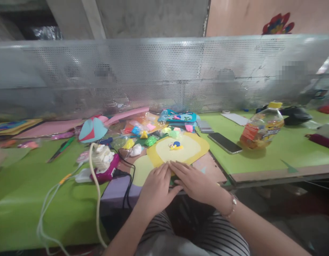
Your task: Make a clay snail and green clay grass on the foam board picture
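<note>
My left hand (159, 185) and my right hand (192, 179) come together at the table's near edge, fingers stretched out and palms down. Their fingertips meet at the lower rim of a yellow paper cutout (200, 144) with a paler yellow centre. Whatever lies under the fingers is hidden. On the cutout, just beyond my fingertips, sits a small clay figure (176, 146) in blue, yellow and white. Behind it are plastic-wrapped lumps of coloured clay, among them a green one (151, 141), a white one (136, 150) and a yellow one (128, 144).
A magenta power strip (107, 172) with trailing cords is on the left, near scissors (61, 149). On the right are a phone (224, 143) and a yellow-capped drink bottle (263, 126). A perforated metal screen (153, 78) stands along the back.
</note>
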### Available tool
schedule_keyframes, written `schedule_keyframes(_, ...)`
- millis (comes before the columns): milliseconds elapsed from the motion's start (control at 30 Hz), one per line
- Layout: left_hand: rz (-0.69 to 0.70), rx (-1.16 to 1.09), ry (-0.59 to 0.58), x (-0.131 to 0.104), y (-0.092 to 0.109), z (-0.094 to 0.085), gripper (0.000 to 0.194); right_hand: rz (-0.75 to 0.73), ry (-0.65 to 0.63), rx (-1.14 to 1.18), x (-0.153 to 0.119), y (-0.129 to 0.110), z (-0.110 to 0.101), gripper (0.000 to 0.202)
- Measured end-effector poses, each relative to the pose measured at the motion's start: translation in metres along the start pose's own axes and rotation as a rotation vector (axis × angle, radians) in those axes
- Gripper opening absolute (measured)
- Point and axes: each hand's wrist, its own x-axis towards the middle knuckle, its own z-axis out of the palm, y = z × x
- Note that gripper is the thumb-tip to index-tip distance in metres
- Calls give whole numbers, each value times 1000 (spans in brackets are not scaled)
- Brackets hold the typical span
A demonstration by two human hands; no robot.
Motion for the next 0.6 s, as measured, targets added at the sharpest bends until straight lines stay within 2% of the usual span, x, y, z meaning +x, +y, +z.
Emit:
schedule_keyframes(133, -21, 7, 7, -3, 1, -1, 61, 47, -18, -1, -4, -4, 1, 52)
schedule_keyframes(367, -30, -12, -4, -2, 3, -5, 56, 16, -32, 5, -5, -5, -3, 53)
schedule_keyframes(600, -26, 15, -81, -4, 1, -4, 70, 36, -46, -1, -4, -10, -8, 54)
